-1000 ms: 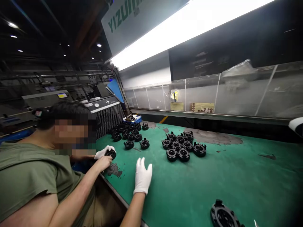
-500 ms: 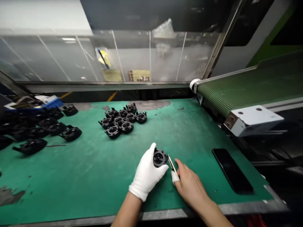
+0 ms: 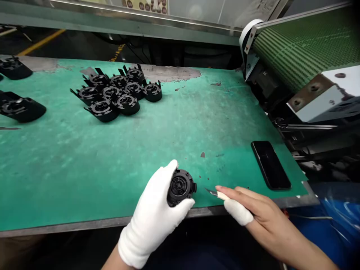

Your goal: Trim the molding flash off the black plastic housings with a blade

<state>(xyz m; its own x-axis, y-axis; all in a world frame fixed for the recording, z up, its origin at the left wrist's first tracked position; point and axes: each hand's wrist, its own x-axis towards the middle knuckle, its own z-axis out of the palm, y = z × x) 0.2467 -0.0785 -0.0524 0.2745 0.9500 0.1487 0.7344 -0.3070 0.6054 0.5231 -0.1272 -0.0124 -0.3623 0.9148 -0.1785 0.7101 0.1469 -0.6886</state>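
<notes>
A white glove covers my left hand, whose thumb and fingers are wrapped round a round black plastic part with its ribbed face up, near the table's front edge. Bare except for a white cover on the thumb, my right hand pinches a small knife with a pale handle. The blade points left towards the black part, with a gap between them. Several similar black parts stand in a cluster on the green table, beyond my left hand.
A black phone lies at the table's right side. Behind it a green conveyor belt with a white end bracket juts in. More black parts sit at the far left. A metal rail runs behind the table.
The view has tilted down and come closer. The knife, at the part's edge before, is now apart from it to the right. The black part is turned, its tab lower right, still in my left hand.
</notes>
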